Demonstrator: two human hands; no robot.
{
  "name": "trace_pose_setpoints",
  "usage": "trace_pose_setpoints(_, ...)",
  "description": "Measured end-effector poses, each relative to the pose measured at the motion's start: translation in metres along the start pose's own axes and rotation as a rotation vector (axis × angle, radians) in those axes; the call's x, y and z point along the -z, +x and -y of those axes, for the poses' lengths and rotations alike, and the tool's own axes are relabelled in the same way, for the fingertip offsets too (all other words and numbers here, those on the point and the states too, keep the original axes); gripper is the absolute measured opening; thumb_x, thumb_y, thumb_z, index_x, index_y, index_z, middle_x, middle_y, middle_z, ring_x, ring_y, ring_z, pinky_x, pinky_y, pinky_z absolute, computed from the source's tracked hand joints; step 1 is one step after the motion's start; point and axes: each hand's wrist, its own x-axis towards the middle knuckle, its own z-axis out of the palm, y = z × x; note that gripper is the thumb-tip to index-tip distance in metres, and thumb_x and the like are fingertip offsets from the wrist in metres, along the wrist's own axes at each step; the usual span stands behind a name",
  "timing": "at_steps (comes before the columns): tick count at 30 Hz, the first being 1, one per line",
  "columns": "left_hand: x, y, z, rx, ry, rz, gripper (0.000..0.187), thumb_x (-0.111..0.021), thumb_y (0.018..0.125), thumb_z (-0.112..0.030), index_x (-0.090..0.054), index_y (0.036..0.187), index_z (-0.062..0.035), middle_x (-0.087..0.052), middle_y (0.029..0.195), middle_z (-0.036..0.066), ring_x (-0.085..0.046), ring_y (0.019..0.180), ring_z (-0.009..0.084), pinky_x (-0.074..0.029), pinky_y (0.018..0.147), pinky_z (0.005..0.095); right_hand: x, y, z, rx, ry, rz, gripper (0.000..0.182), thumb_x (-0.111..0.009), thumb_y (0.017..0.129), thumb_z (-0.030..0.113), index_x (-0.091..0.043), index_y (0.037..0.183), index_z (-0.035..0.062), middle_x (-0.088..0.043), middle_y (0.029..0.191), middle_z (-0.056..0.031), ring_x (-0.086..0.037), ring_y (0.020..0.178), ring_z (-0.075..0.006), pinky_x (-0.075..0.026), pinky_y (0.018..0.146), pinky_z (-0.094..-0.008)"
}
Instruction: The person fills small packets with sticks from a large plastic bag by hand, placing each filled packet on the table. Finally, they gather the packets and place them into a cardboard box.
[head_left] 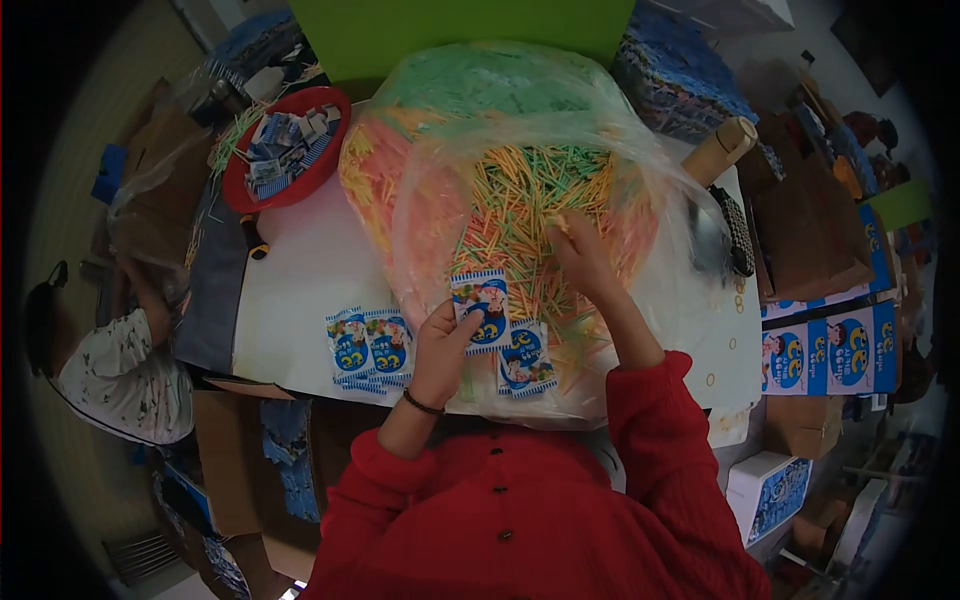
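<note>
As the left hand (441,345) pinches a glossy packet (482,297), the right hand (585,262) curls over slender sticks (520,190). Its grip's unclear!

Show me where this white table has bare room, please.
The white table is bare at left, between the round red plastic bowl, blue-and-white packets and clear plastic bag of coloured sticks. Centre, under the bag: crowded.

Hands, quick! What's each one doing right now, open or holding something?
Left hand: closed, holding a blue-and-white packet.
Right hand: over the colourful sticks; can't tell whether it holds any.
</note>
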Motion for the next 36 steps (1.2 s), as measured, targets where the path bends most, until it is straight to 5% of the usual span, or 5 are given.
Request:
trace_pose_setpoints(2, 0.0, 0.004, 0.003, 0.035, -0.08, 0.015, 0.02, -0.057, 0.093, -0.006, -0.061, 0.112, -0.0005, -0.068, 0.106, 0.007, -0.065, 0.094, 0.0138, -0.053, 0.083, 0.0283, 0.016, -0.009, 0.018, -0.663, 0.773, 0.022, 0.021, -0.055, 0.095, 0.014, -0.059, 0.112, 0.0039, -0.063, 0.101, -0.0066, -0.061, 0.089, -0.0182, -0.048, 0.075, -0.0304)
trace_pose_setpoints(5, -0.005, 0.01, 0.01, 0.125, -0.184, 0.033, 0.019, -0.057, 0.093, -0.007, -0.061, 0.11, -0.0009, -0.067, 0.105, 0.008, -0.065, 0.094, 0.0147, -0.055, 0.082, 0.0312, -0.01, -0.035, 0.015, -0.702, 0.981, -0.101, 0.021, -0.05, 0.099, 0.016, -0.059, 0.115, 0.0055, -0.06, 0.097, 0.001, -0.055, 0.085, -0.0065, -0.046, 0.073, -0.0266)
trace_pose_setpoints(17, -0.02, 0.025, 0.007, 0.334, -0.376, 0.041, 0.021, -0.054, 0.097, -0.018, -0.06, 0.109, -0.0013, -0.068, 0.099, 0.007, -0.067, 0.086, 0.0161, -0.056, 0.077, 0.0316, 0.012, -0.028, -0.001, -1.142, 1.79, -0.405, 0.015, -0.047, 0.099, 0.012, -0.049, 0.11, 0.0028, -0.053, 0.099, -0.0062, -0.054, 0.088, -0.0187, -0.046, 0.081, -0.0285)
trace_pose_setpoints(29, -0.023, 0.013, 0.008, 0.103, 0.113, 0.141, 0.015, -0.06, 0.09, -0.006, -0.069, 0.098, 0.0028, -0.069, 0.09, 0.004, -0.063, 0.081, 0.0078, -0.051, 0.072, 0.0221, 0.063, -0.017, 0.089, -0.367, 1.504, -0.006, 0.013, -0.041, 0.1, 0.014, -0.05, 0.106, 0.0067, -0.062, 0.108, -0.012, -0.054, 0.116, -0.0254, -0.039, 0.1, -0.0399)
trace_pose_setpoints(36, -0.02, 0.009, 0.009, 0.058, 0.151, 0.2, 0.017, -0.061, 0.09, -0.004, -0.068, 0.105, 0.001, -0.069, 0.093, 0.001, -0.061, 0.082, 0.0046, -0.049, 0.073, 0.02, 0.056, -0.009, 0.088, -0.195, 1.202, 0.138, 0.013, -0.041, 0.099, 0.014, -0.052, 0.1, 0.0065, -0.06, 0.116, -0.0108, -0.047, 0.125, -0.0263, -0.036, 0.103, -0.0426)
